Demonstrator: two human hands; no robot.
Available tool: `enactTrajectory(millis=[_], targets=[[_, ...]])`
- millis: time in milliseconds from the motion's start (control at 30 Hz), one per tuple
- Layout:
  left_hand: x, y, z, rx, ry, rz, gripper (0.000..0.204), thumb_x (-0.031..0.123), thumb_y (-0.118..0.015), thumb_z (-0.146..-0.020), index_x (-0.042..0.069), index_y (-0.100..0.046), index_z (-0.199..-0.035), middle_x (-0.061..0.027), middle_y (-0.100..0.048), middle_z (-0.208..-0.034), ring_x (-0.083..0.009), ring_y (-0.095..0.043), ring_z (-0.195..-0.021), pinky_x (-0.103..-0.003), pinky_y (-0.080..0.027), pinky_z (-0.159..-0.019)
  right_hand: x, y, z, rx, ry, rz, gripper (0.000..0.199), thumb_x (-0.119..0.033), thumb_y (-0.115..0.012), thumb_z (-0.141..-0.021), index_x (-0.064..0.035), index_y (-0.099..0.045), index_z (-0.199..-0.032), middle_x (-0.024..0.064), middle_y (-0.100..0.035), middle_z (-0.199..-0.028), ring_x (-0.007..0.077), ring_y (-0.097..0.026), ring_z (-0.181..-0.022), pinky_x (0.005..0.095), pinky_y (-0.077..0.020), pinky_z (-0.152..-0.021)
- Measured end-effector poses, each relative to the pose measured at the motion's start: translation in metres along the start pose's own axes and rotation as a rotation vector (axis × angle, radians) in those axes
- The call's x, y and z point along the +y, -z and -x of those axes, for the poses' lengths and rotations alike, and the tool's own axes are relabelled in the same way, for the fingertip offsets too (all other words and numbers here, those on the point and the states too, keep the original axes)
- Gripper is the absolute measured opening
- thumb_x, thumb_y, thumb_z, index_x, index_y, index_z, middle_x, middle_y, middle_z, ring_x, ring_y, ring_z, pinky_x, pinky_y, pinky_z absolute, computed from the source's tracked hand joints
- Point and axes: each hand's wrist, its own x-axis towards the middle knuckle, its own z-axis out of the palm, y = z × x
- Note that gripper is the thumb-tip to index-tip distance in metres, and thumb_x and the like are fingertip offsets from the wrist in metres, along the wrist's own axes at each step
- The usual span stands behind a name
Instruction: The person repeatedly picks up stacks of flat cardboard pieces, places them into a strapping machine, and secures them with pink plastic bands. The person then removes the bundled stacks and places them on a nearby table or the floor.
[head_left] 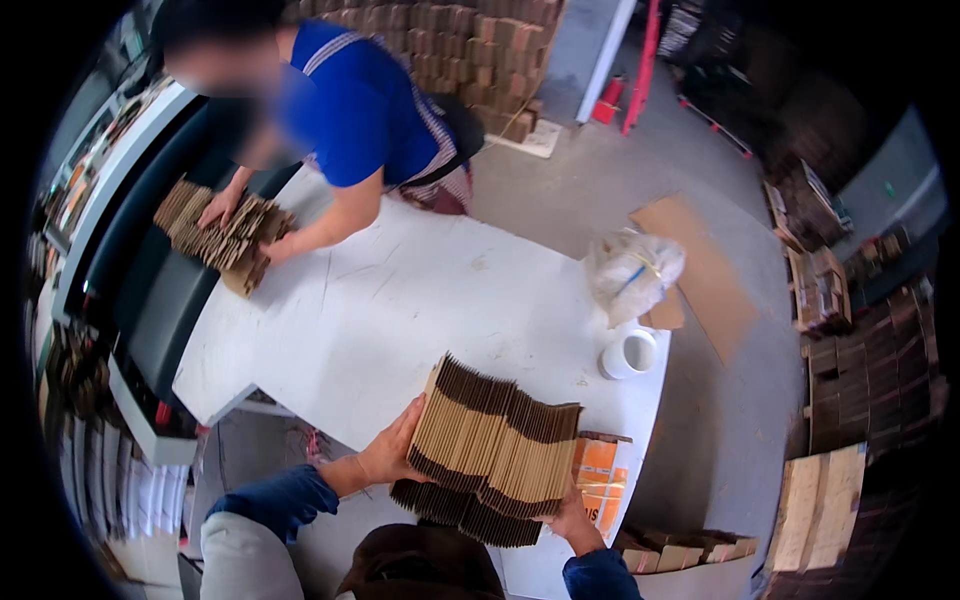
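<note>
A thick stack of folded brown cardboard pieces stands on edge between my two hands at the near side of the white table. My left hand presses against its left end, fingers closed along the side. At the right end my right hand grips the lower corner; part of its fingers is hidden by the stack. Below it, a second row of cardboard pieces shows its dark edges. Across the table, a person in a blue shirt has both hands on another stack of cardboard.
The white table carries a white cup and a clear plastic bag by its right edge. An orange printed box lies right of my stack. A dark conveyor runs along the left. Flat cardboard lies on the floor.
</note>
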Motion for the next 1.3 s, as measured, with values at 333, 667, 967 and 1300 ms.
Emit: enactTrajectory(millis=[333,667,967,1300], targets=[[0.037,0.056,0.082,0.326,0.236,0.194,0.125,0.035,-0.087,-0.062,0.003,-0.005,-0.15,-0.0228,-0.012,-0.154,-0.0392,-0.02,-0.142,-0.04,-0.026,-0.114,-0.011,-0.011,-0.056,-0.283,-0.268,-0.035,0.071,-0.03,-0.076,-0.081,-0.0002,-0.039,-0.134,0.0139,-0.054,-0.125,0.0266,-0.054,-0.115,0.041,-0.0452,-0.096],[0.088,0.089,0.382,0.925,0.584,0.231,0.12,0.033,-0.087,-0.062,0.003,-0.012,-0.15,-0.0193,-0.017,-0.154,-0.0328,-0.023,-0.142,-0.036,-0.026,-0.114,-0.23,-0.227,-0.152,-0.825,0.493,0.051,0.031,-0.016,-0.068,-0.084,0.002,-0.064,-0.108,0.0124,-0.07,-0.1,0.0204,-0.065,-0.098,0.0363,-0.0513,-0.084],[0.152,0.042,0.627,1.52,0.941,0.369,0.058,0.002,-0.081,-0.068,-0.003,-0.053,-0.118,-0.0131,-0.062,-0.112,-0.0228,-0.06,-0.103,-0.036,-0.051,-0.09,-0.399,-0.496,-0.069,-1.395,0.57,-0.024,0.076,-0.049,-0.057,-0.092,-0.0027,-0.028,-0.144,0.0194,-0.051,-0.133,0.0269,-0.047,-0.123,0.0387,-0.0357,-0.103],[0.145,0.066,0.723,1.663,1.024,0.537,0.065,0.006,-0.082,-0.071,-0.006,-0.049,-0.126,-0.016,-0.061,-0.117,-0.0246,-0.058,-0.107,-0.038,-0.047,-0.095,-0.475,-0.653,-0.071,-1.671,0.592,0.047,0.096,-0.063,-0.052,-0.088,-0.0086,-0.005,-0.152,0.0214,-0.043,-0.142,0.0319,-0.044,-0.129,0.0381,-0.0347,-0.105]])
